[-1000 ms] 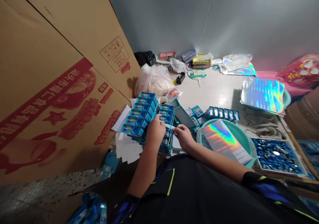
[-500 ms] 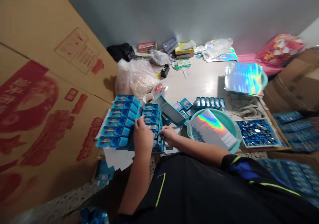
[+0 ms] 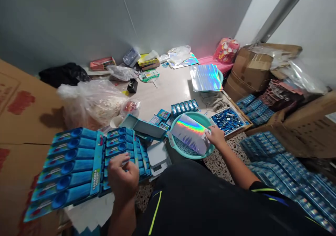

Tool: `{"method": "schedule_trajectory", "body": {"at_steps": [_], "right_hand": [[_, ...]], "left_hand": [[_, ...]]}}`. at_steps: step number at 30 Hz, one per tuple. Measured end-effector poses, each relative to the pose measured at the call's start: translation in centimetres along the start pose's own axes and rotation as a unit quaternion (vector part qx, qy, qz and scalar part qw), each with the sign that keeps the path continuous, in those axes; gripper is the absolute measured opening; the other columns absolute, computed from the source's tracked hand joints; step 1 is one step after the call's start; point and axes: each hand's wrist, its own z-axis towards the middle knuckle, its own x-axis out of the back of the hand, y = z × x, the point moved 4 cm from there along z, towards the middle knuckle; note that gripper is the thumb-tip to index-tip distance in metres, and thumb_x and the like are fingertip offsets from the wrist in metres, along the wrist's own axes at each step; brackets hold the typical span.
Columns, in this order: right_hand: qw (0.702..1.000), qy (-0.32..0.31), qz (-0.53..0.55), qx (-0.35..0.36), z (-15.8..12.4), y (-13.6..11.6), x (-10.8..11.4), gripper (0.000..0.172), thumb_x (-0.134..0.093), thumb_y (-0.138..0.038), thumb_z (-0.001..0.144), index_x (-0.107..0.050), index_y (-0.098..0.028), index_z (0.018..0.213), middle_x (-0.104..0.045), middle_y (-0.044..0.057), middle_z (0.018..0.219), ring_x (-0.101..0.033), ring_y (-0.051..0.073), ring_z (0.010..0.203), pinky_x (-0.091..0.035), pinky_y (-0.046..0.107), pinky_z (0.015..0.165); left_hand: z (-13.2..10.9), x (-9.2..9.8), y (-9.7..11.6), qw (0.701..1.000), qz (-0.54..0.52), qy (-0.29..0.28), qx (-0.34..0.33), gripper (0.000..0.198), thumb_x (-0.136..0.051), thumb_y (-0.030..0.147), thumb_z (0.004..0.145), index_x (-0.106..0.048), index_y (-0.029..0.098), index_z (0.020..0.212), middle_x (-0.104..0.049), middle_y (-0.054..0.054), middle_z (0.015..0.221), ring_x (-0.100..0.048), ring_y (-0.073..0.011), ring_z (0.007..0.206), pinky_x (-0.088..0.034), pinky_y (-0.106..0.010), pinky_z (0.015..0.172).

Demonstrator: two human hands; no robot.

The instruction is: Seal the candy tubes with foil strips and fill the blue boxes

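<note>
My left hand (image 3: 123, 178) is curled over a stack of blue rectangular boxes (image 3: 119, 145), and its fingers hide what they touch. Beside that stack lies a row of long blue packs (image 3: 70, 166) with round dark-blue windows. My right hand (image 3: 216, 136) is at the far side of a teal plastic basin (image 3: 181, 119), its fingers pinching the corner of a holographic rainbow sheet (image 3: 187, 133). The sheet lies tilted in the basin, over small blue pieces.
A white table (image 3: 168, 92) holds a teal open box (image 3: 145, 129), a small white tray (image 3: 157, 157) and a tray of blue round pieces (image 3: 228, 120). A plastic bag (image 3: 90, 103) sits at the back. Blue packs (image 3: 278, 169) cover the floor on the right, near cardboard boxes (image 3: 249, 71).
My right hand has moved away from my left hand and now pinches the holographic sheet in the basin. The view has swung, showing more of the floor and boxes on the right.
</note>
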Motion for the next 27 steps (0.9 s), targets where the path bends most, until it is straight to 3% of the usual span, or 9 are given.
{"method": "schedule_trajectory", "body": {"at_steps": [3, 6, 10, 12, 15, 17, 21, 27], "right_hand": [[0.998, -0.020, -0.060, 0.004, 0.6, 2.1, 0.7, 0.047, -0.067, -0.034, 0.079, -0.066, -0.017, 0.123, -0.063, 0.018, 0.131, -0.053, 0.037, 0.127, -0.039, 0.047, 0.102], [0.997, -0.033, -0.074, 0.013, 1.3, 2.0, 0.0, 0.052, -0.072, -0.034, 0.077, -0.066, -0.018, 0.125, -0.068, 0.017, 0.125, -0.057, 0.036, 0.122, -0.040, 0.045, 0.100], [0.999, -0.015, -0.031, 0.029, 0.7, 1.3, 0.1, 0.038, -0.068, -0.030, 0.082, -0.071, -0.019, 0.118, -0.073, 0.014, 0.114, -0.061, 0.033, 0.116, -0.040, 0.044, 0.098], [0.998, 0.007, 0.014, 0.053, -0.3, 0.7, 1.0, 0.030, -0.066, -0.029, 0.085, -0.074, -0.020, 0.112, -0.074, 0.013, 0.113, -0.062, 0.031, 0.114, -0.040, 0.044, 0.099], [0.990, 0.031, 0.091, 0.106, -2.4, -0.7, 2.8, 0.022, -0.066, -0.027, 0.086, -0.077, -0.024, 0.105, -0.076, 0.008, 0.105, -0.066, 0.026, 0.103, -0.043, 0.040, 0.095], [0.979, 0.044, 0.142, 0.140, -3.7, -1.9, 4.0, 0.019, -0.065, -0.024, 0.085, -0.078, -0.025, 0.100, -0.076, 0.006, 0.099, -0.067, 0.024, 0.094, -0.046, 0.037, 0.090], [0.957, 0.085, 0.222, 0.164, -5.4, -3.5, 5.9, 0.019, -0.059, -0.025, 0.087, -0.078, -0.024, 0.094, -0.075, 0.006, 0.093, -0.067, 0.022, 0.089, -0.049, 0.035, 0.083], [0.938, 0.124, 0.286, 0.151, -6.9, -5.0, 7.0, 0.017, -0.060, -0.030, 0.087, -0.076, -0.022, 0.086, -0.073, 0.004, 0.085, -0.066, 0.021, 0.083, -0.050, 0.034, 0.078]], "left_hand": [[0.0, -2.4, 3.0, 0.992, -0.107, -0.058, -0.026, 0.033, -0.053, -0.001, 0.078, -0.052, 0.020, 0.103, -0.064, -0.006, 0.095, -0.066, -0.0200, 0.092, -0.054, -0.034, 0.082], [0.4, -5.8, 5.8, 0.973, -0.160, -0.152, -0.065, 0.031, -0.047, 0.001, 0.082, -0.055, 0.020, 0.106, -0.064, -0.006, 0.096, -0.065, -0.0187, 0.091, -0.054, -0.032, 0.082], [1.2, -11.3, 9.2, 0.942, -0.195, -0.246, -0.120, 0.033, -0.042, 0.003, 0.084, -0.060, 0.020, 0.107, -0.067, -0.007, 0.096, -0.065, -0.0195, 0.093, -0.055, -0.033, 0.085], [1.9, -14.2, 11.4, 0.925, -0.208, -0.279, -0.151, 0.037, -0.045, 0.004, 0.084, -0.062, 0.020, 0.113, -0.069, -0.009, 0.104, -0.065, -0.0214, 0.105, -0.053, -0.036, 0.094], [2.9, -18.2, 15.1, 0.897, -0.194, -0.336, -0.213, 0.044, -0.049, 0.009, 0.089, -0.060, 0.023, 0.130, -0.067, -0.010, 0.128, -0.053, -0.0262, 0.133, -0.038, -0.048, 0.114], [3.4, -19.9, 17.0, 0.877, -0.173, -0.366, -0.258, 0.045, -0.049, 0.012, 0.093, -0.058, 0.025, 0.135, -0.064, -0.009, 0.136, -0.046, -0.0282, 0.140, -0.026, -0.054, 0.121], [3.9, -20.9, 18.5, 0.846, -0.187, -0.381, -0.323, 0.040, -0.047, 0.011, 0.095, -0.064, 0.029, 0.128, -0.072, -0.005, 0.122, -0.057, -0.0245, 0.130, -0.019, -0.055, 0.123], [4.8, -19.3, 18.6, 0.844, -0.233, -0.339, -0.345, 0.028, -0.050, 0.025, 0.100, -0.067, 0.024, 0.122, -0.076, -0.003, 0.110, -0.069, -0.0189, 0.106, -0.026, -0.053, 0.121]]}}
